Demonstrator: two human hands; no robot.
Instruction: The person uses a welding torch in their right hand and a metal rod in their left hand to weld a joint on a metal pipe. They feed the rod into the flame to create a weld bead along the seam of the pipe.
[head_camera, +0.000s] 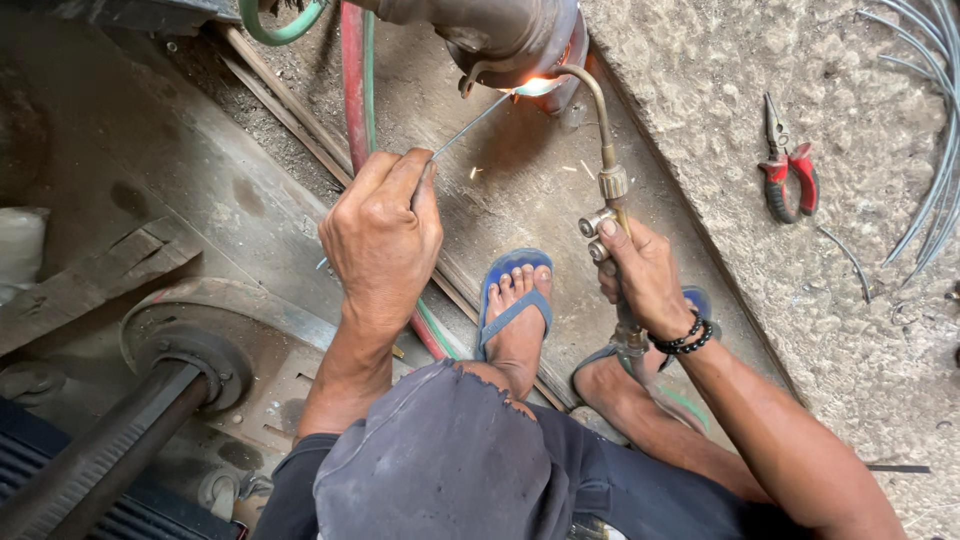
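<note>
Concrete floor; left hand (382, 235) pinches filler rod (470, 128), right hand (645, 275) grips torch (606, 170)

The dark metal part (500, 35) at twelve o'clock runs off the top edge, so its full shape cannot be told. The glare of the flame (538, 86) washes out the rod's tip and the torch nozzle. The left hand (382, 238) covers the lower stretch of the thin filler rod (470, 124). The right hand (645, 280) wraps the torch handle (612, 190), hiding its grip. At three o'clock the grey wires (935, 150) leave the right edge. The axle (100, 450) at seven o'clock is cut off by the bottom-left corner.
</note>
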